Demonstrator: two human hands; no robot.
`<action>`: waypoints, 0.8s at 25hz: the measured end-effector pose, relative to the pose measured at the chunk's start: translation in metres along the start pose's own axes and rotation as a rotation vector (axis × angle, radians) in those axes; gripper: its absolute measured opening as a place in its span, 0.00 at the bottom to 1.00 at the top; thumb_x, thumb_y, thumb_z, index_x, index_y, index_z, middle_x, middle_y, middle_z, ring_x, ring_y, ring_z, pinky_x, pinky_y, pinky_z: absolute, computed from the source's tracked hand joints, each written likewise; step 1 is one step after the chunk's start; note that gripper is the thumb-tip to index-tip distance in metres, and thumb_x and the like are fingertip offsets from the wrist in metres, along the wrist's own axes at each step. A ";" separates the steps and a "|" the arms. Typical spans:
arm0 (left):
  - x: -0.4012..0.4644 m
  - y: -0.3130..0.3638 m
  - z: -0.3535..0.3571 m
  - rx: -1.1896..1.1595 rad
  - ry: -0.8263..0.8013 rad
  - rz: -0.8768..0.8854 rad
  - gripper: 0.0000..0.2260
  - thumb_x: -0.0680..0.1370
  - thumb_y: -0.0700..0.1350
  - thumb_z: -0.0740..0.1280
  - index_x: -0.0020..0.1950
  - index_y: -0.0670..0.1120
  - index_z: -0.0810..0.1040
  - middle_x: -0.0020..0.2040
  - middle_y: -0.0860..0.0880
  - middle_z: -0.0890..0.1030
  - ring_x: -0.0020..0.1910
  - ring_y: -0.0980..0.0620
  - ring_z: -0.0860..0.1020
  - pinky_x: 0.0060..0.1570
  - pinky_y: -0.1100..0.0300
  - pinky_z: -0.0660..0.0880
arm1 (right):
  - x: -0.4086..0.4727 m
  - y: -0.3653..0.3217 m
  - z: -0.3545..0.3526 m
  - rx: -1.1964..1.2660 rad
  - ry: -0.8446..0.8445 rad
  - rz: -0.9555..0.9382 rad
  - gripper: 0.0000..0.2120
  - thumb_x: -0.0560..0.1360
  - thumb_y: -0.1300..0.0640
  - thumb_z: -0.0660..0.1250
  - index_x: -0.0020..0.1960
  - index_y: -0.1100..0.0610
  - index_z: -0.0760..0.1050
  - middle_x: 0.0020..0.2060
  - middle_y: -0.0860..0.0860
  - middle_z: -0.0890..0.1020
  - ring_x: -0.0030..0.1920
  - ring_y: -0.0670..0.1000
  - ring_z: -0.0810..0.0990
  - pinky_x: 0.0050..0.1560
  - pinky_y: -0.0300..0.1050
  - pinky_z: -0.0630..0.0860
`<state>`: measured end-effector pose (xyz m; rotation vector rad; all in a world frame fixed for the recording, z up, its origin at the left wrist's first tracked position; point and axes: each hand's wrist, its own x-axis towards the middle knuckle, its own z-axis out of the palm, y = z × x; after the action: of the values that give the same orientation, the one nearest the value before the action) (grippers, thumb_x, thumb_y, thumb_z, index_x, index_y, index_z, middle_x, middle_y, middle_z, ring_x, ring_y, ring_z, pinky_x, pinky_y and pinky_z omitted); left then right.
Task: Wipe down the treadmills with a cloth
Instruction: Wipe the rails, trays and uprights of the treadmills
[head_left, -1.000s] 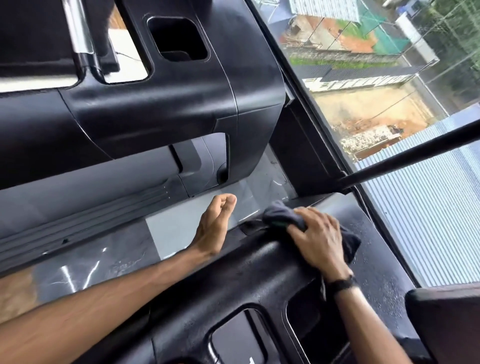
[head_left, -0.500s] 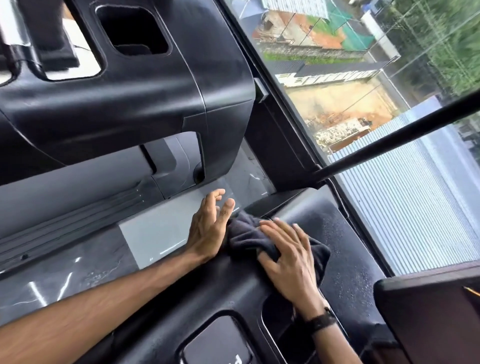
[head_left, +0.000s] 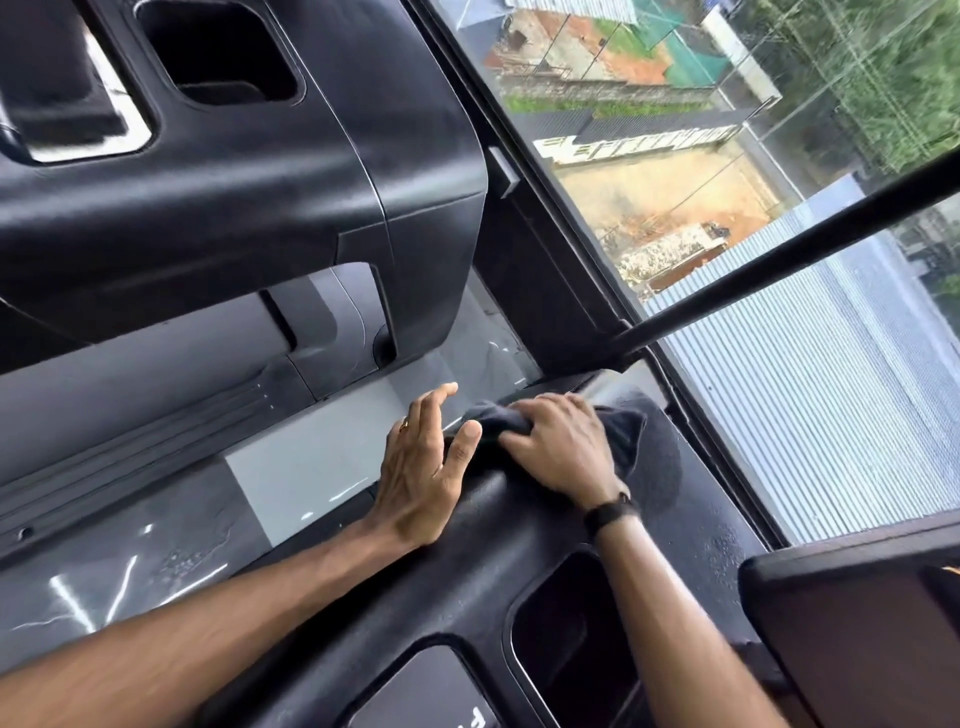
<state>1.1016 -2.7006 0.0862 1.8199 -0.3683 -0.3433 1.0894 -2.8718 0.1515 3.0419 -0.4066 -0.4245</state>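
A dark grey cloth (head_left: 621, 434) lies bunched on the far corner of the black treadmill console (head_left: 467, 561) that I lean over. My right hand (head_left: 558, 447) lies on top of the cloth with fingers curled into its folds and presses it onto the console. My left hand (head_left: 423, 467) rests on the console's left edge beside the cloth, fingers spread and fairly straight, thumb close to the fabric. A gold ring sits on one left finger and a black band on my right wrist.
A second treadmill's black console (head_left: 234, 208) with a cup recess fills the upper left. Grey floor (head_left: 306, 467) shows between the machines. A large window (head_left: 779, 312) with a black bar (head_left: 779, 260) runs along the right. A dark screen edge (head_left: 857, 639) juts in at lower right.
My right hand has kept rubbing the cloth over the console corner. My left hand has turned from edge-on to palm-down on the console edge, close beside the cloth.
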 end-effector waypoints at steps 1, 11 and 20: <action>0.001 0.000 0.000 -0.008 0.006 -0.013 0.32 0.79 0.66 0.48 0.75 0.48 0.63 0.73 0.53 0.68 0.67 0.52 0.71 0.71 0.50 0.63 | -0.021 -0.007 0.002 0.077 0.051 -0.051 0.23 0.69 0.40 0.59 0.56 0.47 0.82 0.56 0.45 0.84 0.64 0.46 0.76 0.69 0.44 0.60; 0.000 0.002 0.000 -0.003 0.009 -0.033 0.33 0.78 0.67 0.46 0.76 0.48 0.62 0.73 0.52 0.68 0.67 0.53 0.71 0.71 0.49 0.61 | 0.045 0.052 -0.003 0.055 0.087 0.463 0.17 0.71 0.46 0.62 0.55 0.51 0.80 0.56 0.51 0.82 0.63 0.56 0.74 0.69 0.56 0.58; 0.009 0.004 -0.011 -0.026 0.059 -0.067 0.36 0.76 0.68 0.46 0.75 0.46 0.63 0.74 0.50 0.68 0.67 0.48 0.72 0.70 0.47 0.63 | 0.029 -0.048 0.018 -0.195 -0.255 -0.008 0.20 0.75 0.42 0.58 0.53 0.53 0.81 0.53 0.55 0.84 0.57 0.57 0.81 0.55 0.51 0.65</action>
<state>1.1145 -2.6958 0.0928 1.8159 -0.2610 -0.3383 1.1238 -2.8334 0.1231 2.8093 -0.3398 -0.8067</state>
